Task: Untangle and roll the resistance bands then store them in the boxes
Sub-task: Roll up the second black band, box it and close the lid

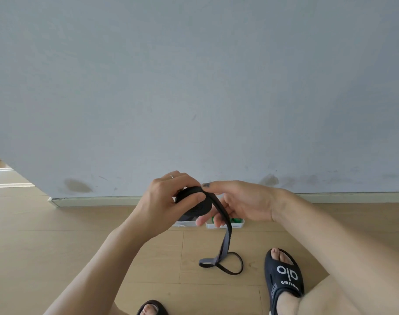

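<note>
Head view, read from left to right. Your left hand (169,196) gripped the coiled part of the black resistance band (194,204), thumb pressed on the outer wrap and fingers curled round the roll's far side; a ring (171,176) showed on one finger. Just beside it, your right hand (237,201) pinched the band's loose strip at the top of the roll, thumb on top, with the lower fingers lying relaxed beneath. From that pinch the free length of the band hung down between your forearms and ended in loops resting on the wooden floor (80,223). Behind your hands, two white boxes (237,223) stood side by side on the floor near the skirting of the grey wall (194,76); the right box held green bands (236,220), partly hidden by your fingers. At the lower right, your foot wore a black sandal (285,275); a second sandal's toe (152,308) showed at the bottom edge.
</note>
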